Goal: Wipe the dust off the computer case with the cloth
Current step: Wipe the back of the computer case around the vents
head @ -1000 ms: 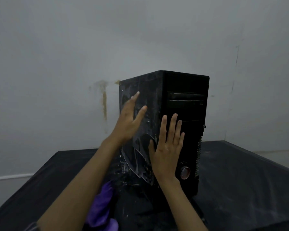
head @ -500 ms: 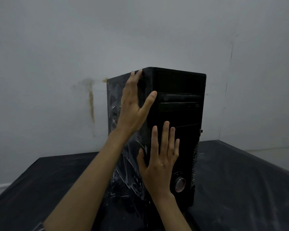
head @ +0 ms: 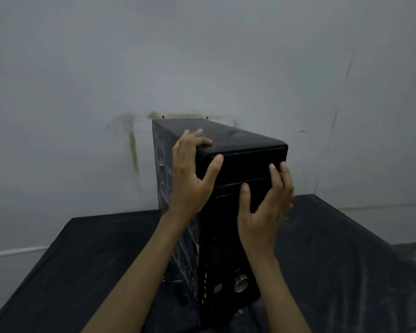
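A black, dusty computer case (head: 235, 236) stands upright on the black table (head: 346, 260), its front panel facing me. My left hand (head: 190, 174) grips the case's top left corner, fingers curled over the top and thumb on the front. My right hand (head: 267, 200) holds the front's right edge, thumb on the front panel and fingers wrapped round the right side. The cloth is out of sight.
A grey wall with a brown stain (head: 133, 150) stands close behind the case. The table's far edge meets the wall, and its right edge (head: 370, 236) drops to the floor.
The case has turned, its front facing me more and its top showing. My left hand moved up onto the top corner; my right hand rose and shifted to the right edge. The purple cloth left view.
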